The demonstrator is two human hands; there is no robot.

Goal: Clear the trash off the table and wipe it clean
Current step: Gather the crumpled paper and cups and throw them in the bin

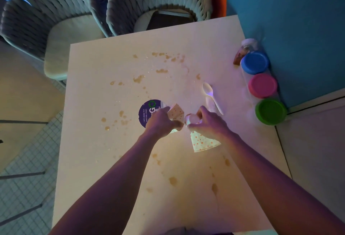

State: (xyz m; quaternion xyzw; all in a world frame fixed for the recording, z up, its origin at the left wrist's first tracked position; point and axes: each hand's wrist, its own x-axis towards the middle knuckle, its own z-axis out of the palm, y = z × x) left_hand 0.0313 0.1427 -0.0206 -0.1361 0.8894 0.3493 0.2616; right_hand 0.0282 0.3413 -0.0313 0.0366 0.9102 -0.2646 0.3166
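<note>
On the white table (104, 63) my left hand (161, 122) grips a dotted paper cup (176, 112) lying over a round purple sticker (147, 111). My right hand (207, 122) is closed on a small crumpled white wad (191, 119), right beside the left hand. A second dotted paper cup (202, 142) lies on its side under my right wrist. A white plastic spoon (211, 95) rests just beyond my right hand. Brown spill spots (139, 78) are scattered over the table.
Three jars with blue (254, 62), pink (262, 85) and green (270, 111) lids stand along the right edge by the blue wall, with a small bottle (246, 48) behind them. Two woven chairs (158, 1) stand at the far side. Tiled floor lies to the left.
</note>
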